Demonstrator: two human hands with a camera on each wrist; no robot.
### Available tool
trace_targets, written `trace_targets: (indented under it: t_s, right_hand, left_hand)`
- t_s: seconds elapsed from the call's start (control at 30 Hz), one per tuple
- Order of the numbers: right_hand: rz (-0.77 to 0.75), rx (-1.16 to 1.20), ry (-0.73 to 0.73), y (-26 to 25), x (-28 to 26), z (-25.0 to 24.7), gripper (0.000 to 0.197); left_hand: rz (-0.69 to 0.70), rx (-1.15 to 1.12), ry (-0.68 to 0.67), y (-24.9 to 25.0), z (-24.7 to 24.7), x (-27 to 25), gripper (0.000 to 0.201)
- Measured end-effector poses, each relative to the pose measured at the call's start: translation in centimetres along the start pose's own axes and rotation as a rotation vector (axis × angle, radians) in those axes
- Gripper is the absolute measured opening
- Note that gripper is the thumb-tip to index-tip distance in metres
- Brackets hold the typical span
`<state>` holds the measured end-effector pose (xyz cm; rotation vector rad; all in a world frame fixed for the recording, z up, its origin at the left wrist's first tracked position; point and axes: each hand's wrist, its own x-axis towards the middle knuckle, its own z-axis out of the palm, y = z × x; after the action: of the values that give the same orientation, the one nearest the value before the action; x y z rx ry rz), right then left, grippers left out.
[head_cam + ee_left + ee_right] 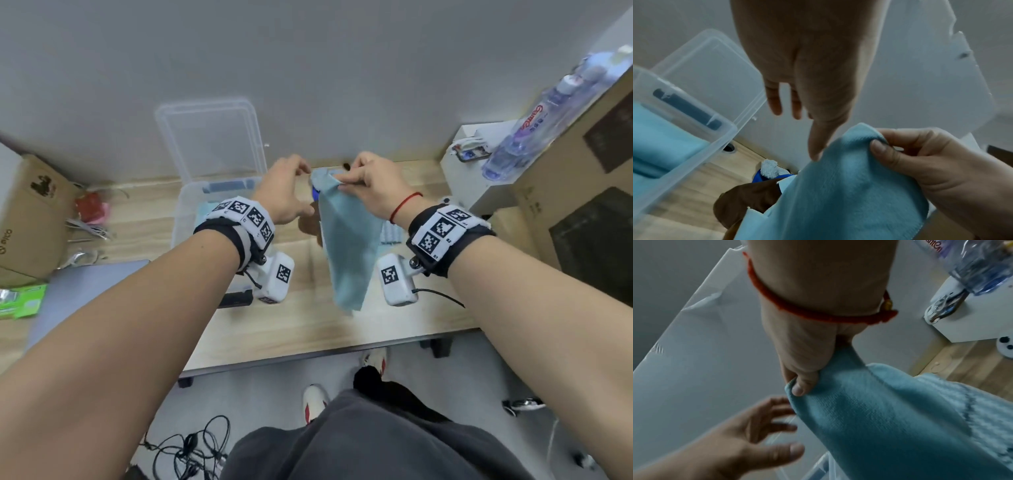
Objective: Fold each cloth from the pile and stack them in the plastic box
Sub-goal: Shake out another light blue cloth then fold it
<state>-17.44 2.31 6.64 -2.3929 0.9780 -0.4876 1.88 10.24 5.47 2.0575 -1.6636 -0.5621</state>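
A light blue cloth [349,246] [838,194] [879,418] hangs above the wooden table. My right hand [346,183] [879,146] [801,382] pinches its top corner between thumb and fingers. My left hand [301,185] [824,129] [766,426] hovers just left of that edge with fingers spread, its thumb tip at the cloth's border. The clear plastic box [181,219] [694,160] stands at the left with its lid [209,137] upright; a folded light blue cloth [205,209] [657,138] lies inside. Behind the hanging cloth lie a brown cloth [308,224] [748,199] and a waffle-textured pale cloth [390,234] [941,394].
A cardboard box [30,212] sits at the far left, with a grey laptop [85,284] and a black object [236,298] nearer me. At the right are a white box [479,171], packed water bottles [534,137] and large cartons [582,205]. The table's front edge [308,356] runs below the cloth.
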Motion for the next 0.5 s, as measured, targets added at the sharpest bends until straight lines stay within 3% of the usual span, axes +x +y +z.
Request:
trace_targets:
  t_s: [0.07, 0.13, 0.3, 0.33, 0.43, 0.5]
  right_hand:
    - [0.014, -0.056, -0.050, -0.4, -1.3, 0.5, 0.025]
    - [0.040, -0.084, -0.080, -0.9, -2.1, 0.3, 0.025]
    - [0.014, -0.050, -0.044, -2.3, -3.0, -1.8, 0.013]
    - [-0.005, -0.053, -0.044, -2.6, -3.1, -2.4, 0.012]
    - [-0.055, -0.035, -0.092, -2.7, -3.0, -3.6, 0.014]
    - [-0.067, -0.039, -0.137, -2.9, -3.1, -4.2, 0.017]
  left_hand:
    - [0.176, -0.056, -0.044, 0.9, -0.2, -1.0, 0.076]
    - [0.241, -0.069, -0.134, 1.6, 0.0, -1.7, 0.077]
    - [0.190, 0.036, -0.286, 2.4, 0.2, -2.9, 0.035]
    - [0.185, 0.027, -0.292, 2.7, 0.0, -3.2, 0.036]
    - [0.129, -0.138, -0.273, 3.5, -0.3, -3.8, 0.078]
    - [0.143, -0.125, -0.258, 4.4, -0.6, -3.9, 0.079]
